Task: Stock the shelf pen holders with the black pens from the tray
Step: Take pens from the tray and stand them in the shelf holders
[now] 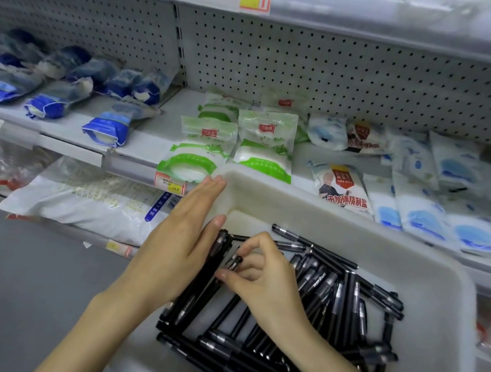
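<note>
A white tray (429, 288) sits low in the head view, in front of the shelves, holding several black pens (344, 300) in a loose heap. My left hand (179, 239) lies with straight fingers against a bundle of black pens (197, 291) at the tray's left side, its fingertips reaching the tray's far left rim. My right hand (261, 277) is over the middle of the tray, thumb and curled fingers pinching the end of one black pen (234, 263) beside that bundle. No pen holders are in view.
The shelf (150, 143) behind the tray carries green-and-white bags (261, 144), blue pouches (106, 128) at the left and white-blue bags (429, 214) at the right. A pegboard back wall (344, 74) rises above. A large white sack (88, 197) lies on the lower shelf, grey floor at the left.
</note>
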A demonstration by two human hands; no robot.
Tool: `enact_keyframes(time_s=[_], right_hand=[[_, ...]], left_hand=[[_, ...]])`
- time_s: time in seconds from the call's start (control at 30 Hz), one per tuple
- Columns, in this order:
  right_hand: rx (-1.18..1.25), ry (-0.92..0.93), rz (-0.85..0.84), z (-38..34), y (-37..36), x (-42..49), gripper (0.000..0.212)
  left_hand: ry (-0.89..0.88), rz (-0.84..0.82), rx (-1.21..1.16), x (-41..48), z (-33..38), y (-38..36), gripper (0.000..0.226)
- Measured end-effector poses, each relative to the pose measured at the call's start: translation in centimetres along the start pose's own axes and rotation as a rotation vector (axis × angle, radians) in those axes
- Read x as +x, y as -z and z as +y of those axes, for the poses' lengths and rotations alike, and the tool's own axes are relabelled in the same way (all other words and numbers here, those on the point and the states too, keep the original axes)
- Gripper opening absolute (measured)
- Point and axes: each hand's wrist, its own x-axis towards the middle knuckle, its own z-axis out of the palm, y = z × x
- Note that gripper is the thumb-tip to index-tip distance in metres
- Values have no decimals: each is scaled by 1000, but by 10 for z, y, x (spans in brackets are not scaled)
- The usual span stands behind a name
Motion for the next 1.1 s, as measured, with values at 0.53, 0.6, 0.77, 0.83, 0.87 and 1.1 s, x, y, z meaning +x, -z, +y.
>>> enact_keyframes(time_s=[0.53,0.6,0.77,0.83,0.87,1.1], right_hand=[[-39,720,143,-184,125,27,30],[-221,766,103,-222,159,56,22],[-379,979,208,-283,226,86,17],[-276,1000,397,-318,222,82,25],[-298,1025,435,-325,228,84,27],[-260,997,542,-350,238,100,22]], left_hand=[[-488,590,189,131,85,54,31],[-533,608,221,156,98,64,31],[-634,622,283,203,125,78,32],[-643,610,314,216,129,80,34],[-640,600,319,221,130,80,35],[-647,565,322,231,124,80,39]])
